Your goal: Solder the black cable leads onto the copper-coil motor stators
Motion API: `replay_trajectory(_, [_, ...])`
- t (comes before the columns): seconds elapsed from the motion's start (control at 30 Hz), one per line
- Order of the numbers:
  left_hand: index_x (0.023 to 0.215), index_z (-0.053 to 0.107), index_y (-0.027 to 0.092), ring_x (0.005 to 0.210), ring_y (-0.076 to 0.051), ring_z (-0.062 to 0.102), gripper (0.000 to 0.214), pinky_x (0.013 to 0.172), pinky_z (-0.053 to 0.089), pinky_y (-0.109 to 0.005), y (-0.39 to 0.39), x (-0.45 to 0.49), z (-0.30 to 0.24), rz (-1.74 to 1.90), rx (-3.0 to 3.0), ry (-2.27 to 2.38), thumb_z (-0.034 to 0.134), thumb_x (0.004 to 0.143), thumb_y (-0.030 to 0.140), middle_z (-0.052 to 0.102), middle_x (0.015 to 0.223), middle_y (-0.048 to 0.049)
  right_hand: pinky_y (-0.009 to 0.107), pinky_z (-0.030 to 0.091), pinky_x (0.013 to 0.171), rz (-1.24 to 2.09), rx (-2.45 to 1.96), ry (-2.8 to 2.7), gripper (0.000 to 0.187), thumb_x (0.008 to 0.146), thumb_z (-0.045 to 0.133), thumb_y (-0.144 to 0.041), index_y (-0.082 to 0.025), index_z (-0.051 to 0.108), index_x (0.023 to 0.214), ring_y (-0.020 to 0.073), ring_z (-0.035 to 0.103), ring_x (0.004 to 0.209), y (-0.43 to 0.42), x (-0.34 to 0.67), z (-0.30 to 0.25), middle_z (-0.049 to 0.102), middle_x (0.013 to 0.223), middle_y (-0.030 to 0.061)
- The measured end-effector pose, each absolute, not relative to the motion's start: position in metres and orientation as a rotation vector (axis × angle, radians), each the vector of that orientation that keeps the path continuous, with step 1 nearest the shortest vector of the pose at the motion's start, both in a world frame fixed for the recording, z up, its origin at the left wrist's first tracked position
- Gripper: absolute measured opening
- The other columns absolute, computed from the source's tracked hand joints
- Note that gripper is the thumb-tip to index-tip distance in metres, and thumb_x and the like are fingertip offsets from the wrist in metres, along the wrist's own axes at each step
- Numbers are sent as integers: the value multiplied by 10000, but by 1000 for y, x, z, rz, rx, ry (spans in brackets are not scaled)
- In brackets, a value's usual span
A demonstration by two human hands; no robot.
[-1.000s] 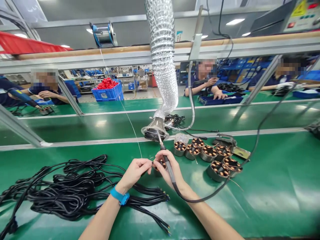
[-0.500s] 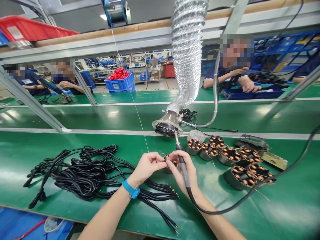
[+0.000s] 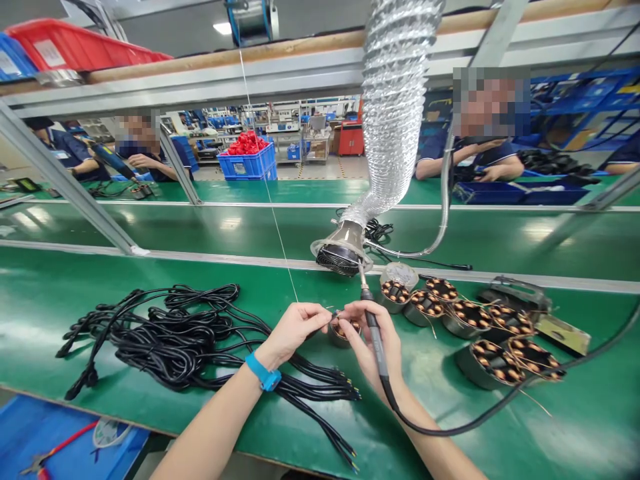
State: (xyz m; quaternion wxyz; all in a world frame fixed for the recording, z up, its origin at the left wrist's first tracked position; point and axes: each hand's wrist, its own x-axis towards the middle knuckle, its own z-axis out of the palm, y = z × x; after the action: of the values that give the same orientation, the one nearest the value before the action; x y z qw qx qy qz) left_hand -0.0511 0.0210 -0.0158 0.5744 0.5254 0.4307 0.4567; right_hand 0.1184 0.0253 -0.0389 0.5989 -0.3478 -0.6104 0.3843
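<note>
My left hand (image 3: 290, 333), a blue band on its wrist, pinches the end of a black cable (image 3: 323, 325). A thin solder wire (image 3: 281, 243) runs down from a spool (image 3: 253, 21) to this hand. In my right hand (image 3: 387, 343) is a soldering iron (image 3: 375, 333), its tip pointing up and away. The thumb and index finger of that hand meet at the cable's end, close to the left fingertips; the tiny parts there are too small to make out. Just beyond the fingers stands a motor stator (image 3: 340, 339) with copper windings, partly hidden.
A bundle of black cables (image 3: 170, 347) lies left. Several stators (image 3: 467, 317) stand right, near a metal holder (image 3: 515, 293). A fume hood (image 3: 345, 250) hangs ahead from a foil duct (image 3: 393, 107). The iron's cord (image 3: 450, 432) crosses my right forearm. Co-workers sit across the bench.
The view has shifted slightly. My fingers have parted a little at the cable end, showing more of the stator behind them. The soldering iron stays in my right hand.
</note>
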Motion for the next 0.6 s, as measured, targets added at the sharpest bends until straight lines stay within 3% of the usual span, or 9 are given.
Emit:
replay_trajectory(0.23, [630,655,121,624,-114,493,445,622,386,-232,20,-53,-13,1016,1288,974,689,810,526,596,655,-31,354,588,822,946,-793,-1404,298,872,712,-281,-264,545,1118,194,681,920,25,118,-39,642,1087,61])
replay_trajectory(0.4, [942,739,125,583,-96,486,401,590,389,-227,19,-49,-23,1102,1315,1045,812,717,450,659,726,-36,326,577,762,913,-811,-1398,291,856,722,-297,-253,544,1082,178,663,839,26,118,-37,636,959,35])
replay_trajectory(0.5, [931,763,165,526,-90,436,307,540,362,-233,16,-46,-28,1249,1539,1213,782,765,422,677,715,-33,317,575,751,919,-821,-1383,292,860,715,-290,-256,537,1089,174,662,836,25,119,-37,632,948,29])
replay_trajectory(0.6, [918,786,215,641,-159,580,211,647,455,-281,13,-44,-30,1355,1764,1293,684,862,390,734,809,-70,332,584,774,864,-838,-1407,284,868,703,-292,-254,541,1098,182,673,858,23,119,-36,635,1006,45])
